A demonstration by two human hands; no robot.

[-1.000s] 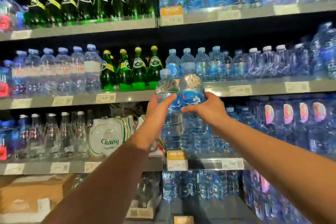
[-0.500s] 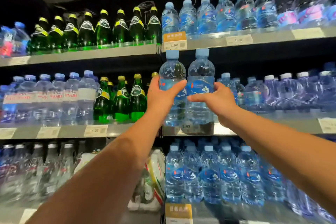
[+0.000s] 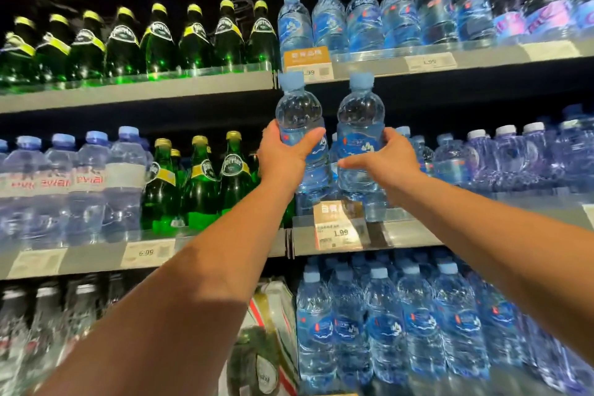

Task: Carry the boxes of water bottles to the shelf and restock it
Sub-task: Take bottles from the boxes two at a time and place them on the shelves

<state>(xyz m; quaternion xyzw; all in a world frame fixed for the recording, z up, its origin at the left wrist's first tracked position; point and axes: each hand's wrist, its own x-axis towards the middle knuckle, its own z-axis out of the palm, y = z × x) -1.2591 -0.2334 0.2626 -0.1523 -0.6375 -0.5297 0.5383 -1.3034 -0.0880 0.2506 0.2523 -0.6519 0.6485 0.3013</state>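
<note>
— Now, where are the two water bottles to be found?
— Both are held up at the centre of the frame, in front of the middle shelf [image 3: 408, 235]. The left bottle [image 3: 299, 112] is gripped by the left hand [image 3: 283, 159], and the right bottle [image 3: 360, 116] by the right hand [image 3: 390, 162]. They are kept upright, side by side, with a narrow gap between them. Their blue caps are seen level with the edge of the top shelf [image 3: 144, 90].
— And how are the fingers [image 3: 390, 136] set?
— On the right hand they are curled round the bottle's right side, with the thumb stretched under the label. On the left hand the thumb is laid across the front of the label and the rest is wrapped behind. Whether either bottle's base touches the shelf cannot be told.
— What else is shown?
— A price tag [image 3: 340, 225] marked 1.99 is fixed to the shelf edge just below the bottles. Green glass bottles [image 3: 160, 42] are lined up at the upper left. Rows of blue-capped bottles [image 3: 385, 325] are packed at the lower right.
</note>
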